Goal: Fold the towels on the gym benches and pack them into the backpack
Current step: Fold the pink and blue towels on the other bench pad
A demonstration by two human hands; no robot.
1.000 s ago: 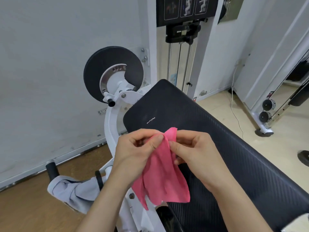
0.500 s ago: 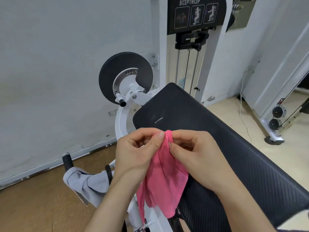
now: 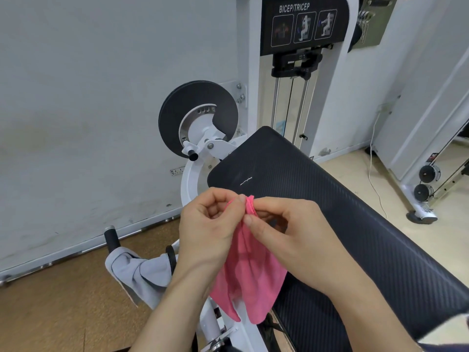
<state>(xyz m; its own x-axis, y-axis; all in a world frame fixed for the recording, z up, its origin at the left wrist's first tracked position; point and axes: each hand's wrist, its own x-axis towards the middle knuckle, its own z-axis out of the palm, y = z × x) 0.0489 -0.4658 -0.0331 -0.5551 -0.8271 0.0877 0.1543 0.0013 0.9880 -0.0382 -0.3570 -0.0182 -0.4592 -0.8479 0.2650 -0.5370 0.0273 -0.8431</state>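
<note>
I hold the pink towel up in front of me, over the near edge of the black padded bench. My left hand pinches the top of the cloth between thumb and curled fingers, and my right hand pinches the same bunched top edge just beside it, thumb against forefinger, so the two hands nearly touch. The towel hangs down from that pinch in loose folds, its lower end split into two flaps near the white frame of the machine. A grey towel is draped over a black handle low on my left, above the wooden floor.
</note>
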